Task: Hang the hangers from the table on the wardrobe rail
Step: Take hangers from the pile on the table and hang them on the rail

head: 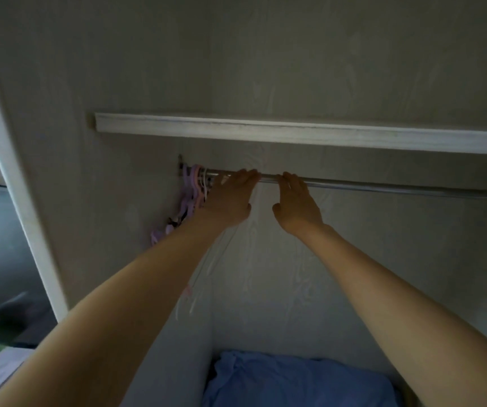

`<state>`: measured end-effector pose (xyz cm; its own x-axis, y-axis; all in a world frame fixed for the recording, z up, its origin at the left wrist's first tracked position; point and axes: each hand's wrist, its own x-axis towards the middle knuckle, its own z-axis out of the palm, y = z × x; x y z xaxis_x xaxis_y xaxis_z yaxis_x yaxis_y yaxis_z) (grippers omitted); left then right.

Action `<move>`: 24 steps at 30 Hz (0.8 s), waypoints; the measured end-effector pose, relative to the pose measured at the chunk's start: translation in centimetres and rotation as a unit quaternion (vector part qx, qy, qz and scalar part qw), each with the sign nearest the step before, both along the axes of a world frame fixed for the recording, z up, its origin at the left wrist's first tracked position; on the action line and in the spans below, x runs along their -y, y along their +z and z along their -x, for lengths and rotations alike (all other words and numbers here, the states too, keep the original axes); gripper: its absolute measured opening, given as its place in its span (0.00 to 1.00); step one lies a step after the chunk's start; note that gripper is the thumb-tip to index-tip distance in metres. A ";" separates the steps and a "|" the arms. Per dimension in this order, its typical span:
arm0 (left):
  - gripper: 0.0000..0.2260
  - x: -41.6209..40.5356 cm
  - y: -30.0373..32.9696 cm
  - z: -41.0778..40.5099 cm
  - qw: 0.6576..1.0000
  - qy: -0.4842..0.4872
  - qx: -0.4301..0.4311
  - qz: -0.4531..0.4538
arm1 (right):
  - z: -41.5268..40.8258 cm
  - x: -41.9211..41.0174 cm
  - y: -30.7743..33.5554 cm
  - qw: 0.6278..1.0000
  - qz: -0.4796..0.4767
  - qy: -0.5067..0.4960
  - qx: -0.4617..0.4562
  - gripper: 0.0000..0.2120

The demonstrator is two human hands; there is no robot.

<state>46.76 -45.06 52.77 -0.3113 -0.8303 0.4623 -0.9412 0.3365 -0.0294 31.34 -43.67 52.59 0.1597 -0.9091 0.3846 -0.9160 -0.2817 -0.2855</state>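
Observation:
A metal wardrobe rail runs from the left wall to the right under a white shelf. Several hangers, lilac and white, hang bunched at its far left end. My left hand reaches up to the rail just right of that bunch, fingers stretched over the rail; thin white hanger wires drop below its wrist, and whether the hand grips one is hidden. My right hand rests its fingertips on the rail a little further right, holding nothing that I can see.
The white shelf sits close above the rail. A blue cloth lies at the wardrobe's bottom. The white wardrobe frame stands at the left, with a dim room beyond it. The rail to the right of my hands is bare.

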 end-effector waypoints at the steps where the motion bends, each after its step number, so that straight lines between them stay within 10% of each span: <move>1: 0.31 0.1 -0.1 0.0 1.000 0.011 0.003 0.014 | 0.3 0.0 0.0 1.000 -0.003 -0.004 -0.010 0.31; 8: 0.28 1.1 -2.0 -4.5 0.985 0.099 -0.073 0.118 | 1.3 0.3 -0.6 0.998 -0.027 0.012 -0.064 0.39; 24: 0.26 0.2 -0.9 -2.9 0.985 0.137 -0.095 0.051 | 0.2 0.4 -1.3 0.999 0.017 -0.006 -0.047 0.38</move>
<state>49.64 -45.21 51.90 0.0171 -0.8172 0.5761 -0.9881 0.0742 0.1347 31.14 -44.03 51.29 0.1852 -0.8977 0.3998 -0.9420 -0.2781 -0.1881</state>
